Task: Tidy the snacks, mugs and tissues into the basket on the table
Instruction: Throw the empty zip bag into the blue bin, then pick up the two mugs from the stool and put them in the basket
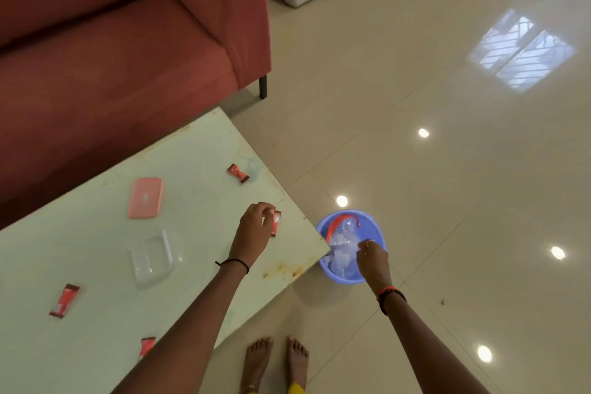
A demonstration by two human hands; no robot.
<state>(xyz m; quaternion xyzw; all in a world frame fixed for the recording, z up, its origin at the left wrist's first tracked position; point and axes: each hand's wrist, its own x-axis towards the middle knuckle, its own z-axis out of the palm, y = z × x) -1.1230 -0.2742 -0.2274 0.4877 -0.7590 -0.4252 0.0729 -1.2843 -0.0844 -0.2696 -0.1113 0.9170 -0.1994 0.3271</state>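
Red foil marked the snack bar (277,223) near the counter's (198,233) right corner, pinched at its upper end by the left hand's (254,227) grip, thumb and fingertips closed on it. It looked light, thin and crinkly, likely slippery, so holding it across a short end seemed safest. The right hand (372,261) pinched a limp clear plastic bag (343,233) in the blue basin (372,226) on the floor, just beside that corner.

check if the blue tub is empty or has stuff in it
Not empty: a clear plastic bag lies inside the blue tub, with the right hand pinching it.
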